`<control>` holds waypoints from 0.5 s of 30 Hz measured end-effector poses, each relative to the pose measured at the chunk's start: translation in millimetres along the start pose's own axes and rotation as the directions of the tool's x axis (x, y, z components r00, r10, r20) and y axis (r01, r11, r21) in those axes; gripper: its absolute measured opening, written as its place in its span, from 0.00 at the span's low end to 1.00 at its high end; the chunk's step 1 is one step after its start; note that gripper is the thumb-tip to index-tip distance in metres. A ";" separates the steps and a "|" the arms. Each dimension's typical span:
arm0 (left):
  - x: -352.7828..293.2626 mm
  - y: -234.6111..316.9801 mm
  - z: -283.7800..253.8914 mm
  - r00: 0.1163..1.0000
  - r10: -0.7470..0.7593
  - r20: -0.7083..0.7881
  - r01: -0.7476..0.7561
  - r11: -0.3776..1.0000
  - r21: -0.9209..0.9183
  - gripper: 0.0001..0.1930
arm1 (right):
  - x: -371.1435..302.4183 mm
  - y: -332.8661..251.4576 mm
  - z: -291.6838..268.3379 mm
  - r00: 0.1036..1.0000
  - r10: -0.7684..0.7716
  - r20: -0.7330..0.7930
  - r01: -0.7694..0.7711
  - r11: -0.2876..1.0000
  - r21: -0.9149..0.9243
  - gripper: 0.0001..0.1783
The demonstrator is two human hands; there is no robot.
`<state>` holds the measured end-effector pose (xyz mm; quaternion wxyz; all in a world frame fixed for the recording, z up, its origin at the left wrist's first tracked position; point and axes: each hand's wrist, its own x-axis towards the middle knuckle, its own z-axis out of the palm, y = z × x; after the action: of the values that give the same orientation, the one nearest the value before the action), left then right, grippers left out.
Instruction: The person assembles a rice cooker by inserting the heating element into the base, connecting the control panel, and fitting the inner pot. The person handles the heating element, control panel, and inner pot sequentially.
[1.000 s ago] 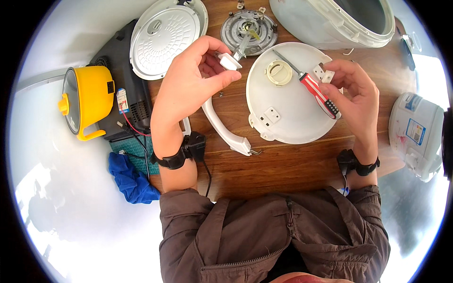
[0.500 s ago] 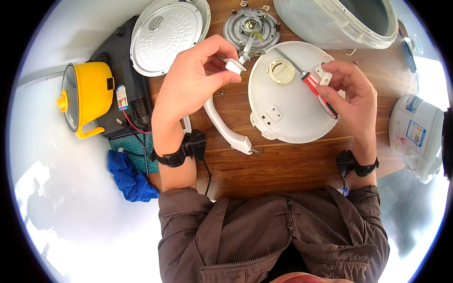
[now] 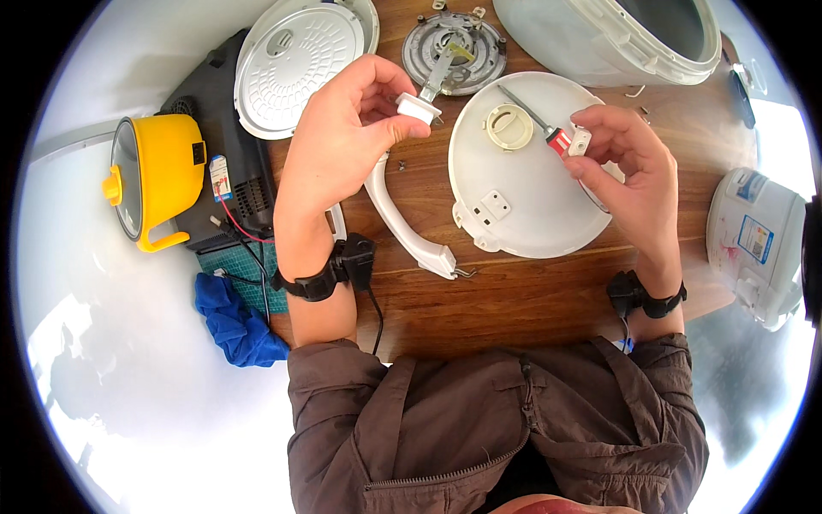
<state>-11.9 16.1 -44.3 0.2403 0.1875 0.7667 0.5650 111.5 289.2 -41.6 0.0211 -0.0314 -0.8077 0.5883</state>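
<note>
Two hands: left (image 3: 347, 128) pinches white handle (image 3: 402, 214), right (image 3: 625, 167) grips screwdriver (image 3: 548, 128).

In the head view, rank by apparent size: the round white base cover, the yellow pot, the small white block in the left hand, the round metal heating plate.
Largest to smallest:
1. round white base cover
2. yellow pot
3. round metal heating plate, partly cut off at the frame top
4. small white block, pinched in the left hand

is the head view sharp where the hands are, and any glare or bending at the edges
Head view: sharp at the left hand and right hand; the pale floor at lower left is washed out by glare; the big white cooker body bends along the fisheye rim, with black corners beyond.
</note>
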 end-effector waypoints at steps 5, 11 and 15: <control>0.0 3.2 -2.8 0.995 -0.092 0.028 0.092 0.996 -0.003 0.15 | -0.5 2.5 0.9 1.000 0.003 -0.002 -0.003 1.000 0.016 0.18; -0.6 -0.7 1.5 1.000 -0.010 0.015 0.009 0.998 0.068 0.13 | -1.0 0.3 3.7 0.998 0.056 -0.009 -0.055 0.994 0.091 0.17; -0.8 -0.6 3.5 0.999 -0.026 0.025 0.023 0.995 0.100 0.14 | -1.3 -0.9 5.3 0.997 0.071 -0.010 -0.069 0.988 0.139 0.17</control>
<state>-9.3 18.3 -45.6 0.2476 0.1973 0.7930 0.5204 112.4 283.8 -42.4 0.0084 -0.0625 -0.7633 0.6430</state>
